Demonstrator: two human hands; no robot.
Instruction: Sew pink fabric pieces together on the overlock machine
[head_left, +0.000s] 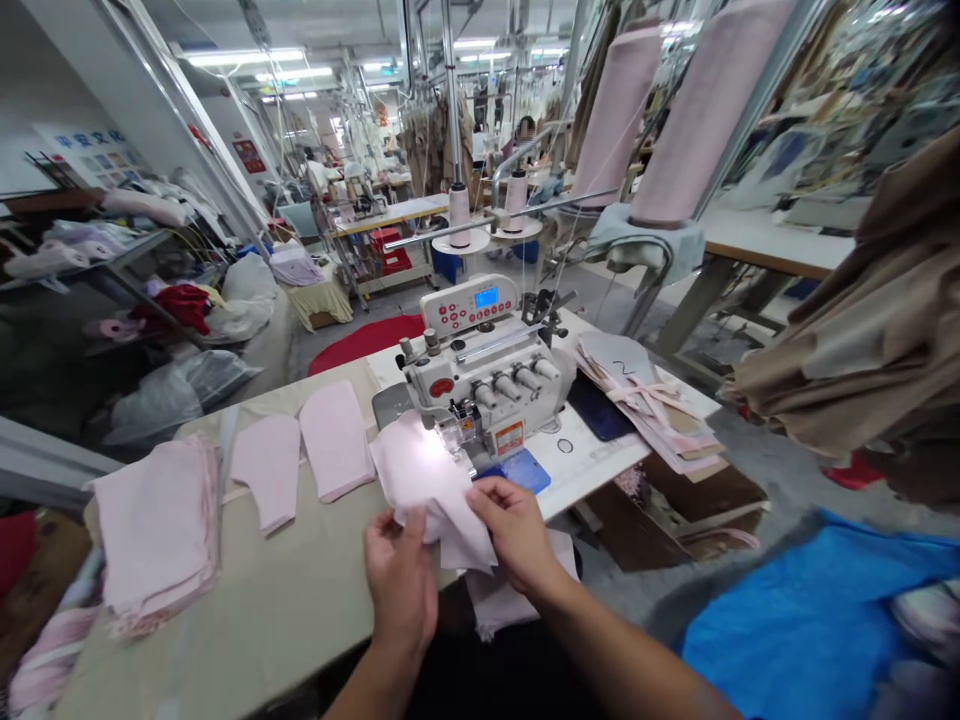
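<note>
A pink fabric piece (409, 470) lies partly on the plate of a white overlock sewing machine (487, 370), lit by the machine's lamp near the needle area. My left hand (401, 570) pinches its near edge between thumb and fingers. On the right side, my right hand (517, 530) grips the same cloth between thumb and forefinger, close to the presser foot. The cloth is folded and bunched between both hands. Another pink piece (510, 590) hangs below the table edge, under my right wrist. Where the needle meets the cloth is too small to make out.
Left of the machine lie two cut pink pieces (334, 440) and a pink fabric stack (157, 530). A tied bundle (652, 400) and a dark phone-like slab (600, 408) rest on the right. Large thread cones (619, 110) stand behind. A blue sheet (810, 610) lies lower right.
</note>
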